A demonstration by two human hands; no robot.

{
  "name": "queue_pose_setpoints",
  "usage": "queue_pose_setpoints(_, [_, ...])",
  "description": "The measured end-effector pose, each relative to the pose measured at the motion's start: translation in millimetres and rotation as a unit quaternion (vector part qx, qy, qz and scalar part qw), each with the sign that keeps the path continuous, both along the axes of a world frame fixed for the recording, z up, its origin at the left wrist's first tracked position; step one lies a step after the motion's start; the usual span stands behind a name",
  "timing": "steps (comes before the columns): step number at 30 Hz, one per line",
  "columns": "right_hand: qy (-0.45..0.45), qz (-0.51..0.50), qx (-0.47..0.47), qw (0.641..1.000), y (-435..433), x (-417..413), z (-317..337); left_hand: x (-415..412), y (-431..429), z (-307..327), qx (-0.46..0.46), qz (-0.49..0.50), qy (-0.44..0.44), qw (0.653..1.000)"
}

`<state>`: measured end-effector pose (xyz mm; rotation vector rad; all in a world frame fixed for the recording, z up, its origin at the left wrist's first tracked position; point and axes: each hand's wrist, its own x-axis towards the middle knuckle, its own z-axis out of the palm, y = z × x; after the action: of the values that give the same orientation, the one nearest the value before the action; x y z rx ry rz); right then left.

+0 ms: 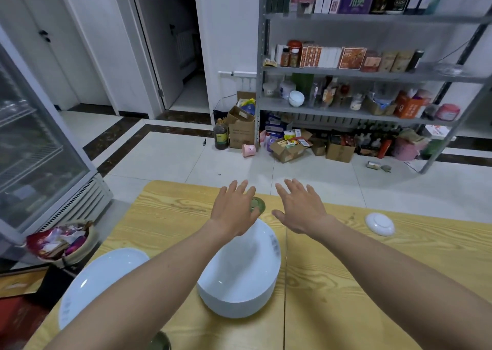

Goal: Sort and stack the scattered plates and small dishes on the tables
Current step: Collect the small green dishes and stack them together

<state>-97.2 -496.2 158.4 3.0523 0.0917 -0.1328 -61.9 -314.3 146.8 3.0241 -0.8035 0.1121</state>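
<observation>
Both hands are stretched forward over the table, palms down, and nothing is held in either. The left hand is spread flat with its fingers apart; its thumb lies over the near edge of a small green dish, though whether the dish is actually touched cannot be told. The right hand is likewise spread wide, just beside the left, with bare wood beneath it.

Directly below the left wrist a stack of white plates is seen, its far rim hidden under the wrist. Under and to the left of the left forearm a second white plate is set near the table's left edge, well apart from the stack. To the right of the right hand, well clear of it, a small white dish lies upside down on the wood. At the bottom edge, beneath the left forearm, part of another green dish is visible.

Left of the table, a basket of wrappers is seen, with a glass-door fridge behind it. Beyond the fingertips, across the tiled floor, a metal shelf is loaded with boxes and bottles.
</observation>
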Motion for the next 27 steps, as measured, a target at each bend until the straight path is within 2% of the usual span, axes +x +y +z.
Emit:
queue_pose_setpoints(8, [0.009, -0.034, 0.036, 0.999, -3, 43, -21, 57, -2, -18, -0.032, 0.003, 0.067, 0.997])
queue_pose_setpoints(15, [0.079, -0.064, 0.058, 0.993, 1, 86, -60, 115, -14, -50, -0.065, 0.027, 0.14, 0.988])
queue_pose_setpoints(18, [0.111, -0.11, 0.129, 0.979, 1, 108, -79, 136, -20, -70, -0.113, 0.087, 0.196, 0.97])
queue_pose_setpoints(20, [0.129, -0.209, 0.261, 0.933, 1, 125, -89, 149, -24, -82, -0.199, 0.183, 0.278, 0.922])
queue_pose_setpoints(22, [0.129, -0.341, 0.429, 0.826, 2, 141, -101, 165, -29, -96, -0.301, 0.283, 0.369, 0.832])
queue_pose_setpoints(24, [0.145, -0.432, 0.534, 0.712, 1, 154, -114, 178, -32, -108, -0.367, 0.358, 0.437, 0.739])
queue_pose_setpoints(25, [0.158, -0.457, 0.559, 0.673, 1, 159, -122, 183, -33, -115, -0.382, 0.377, 0.454, 0.711])
queue_pose_setpoints(27, [0.176, -0.487, 0.578, 0.631, 0, 167, -138, 192, -36, -129, -0.395, 0.395, 0.461, 0.69])
